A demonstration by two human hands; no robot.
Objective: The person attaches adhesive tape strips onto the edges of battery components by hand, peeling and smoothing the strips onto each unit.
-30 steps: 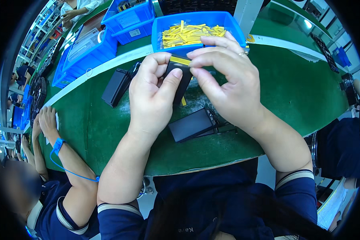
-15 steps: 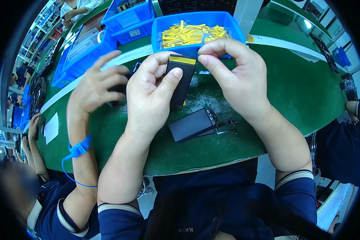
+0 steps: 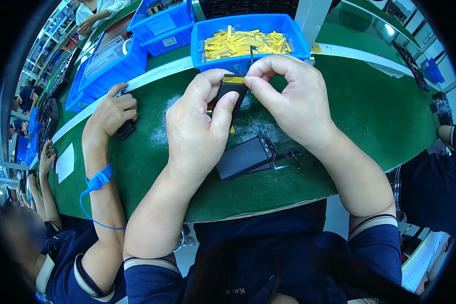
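1. Green tabletop curves across the workroom beneath both of the person's hands.
2. Between them, raised above it, is a black rectangular pack; its long axis runs away from the person, its far end leaning slightly right.
3. Across that far end lies a yellow strip, crosswise to the axis.
4. The left hand grips the pack from its left side, thumb on the face, covering part of it.
5. The right hand is pinched closed at the far right corner, by the strip's right end; a thin dark strip rises there, but whether the fingers hold it is unclear.
6. Nothing visible separates those fingertips from that corner.
7. Nearer the person, a black flat-faced device lies on the table.
8. Just beyond the hands stands a blue bin of loose yellow strips.
9. Well left, a co-worker's hand covers part of a black object.
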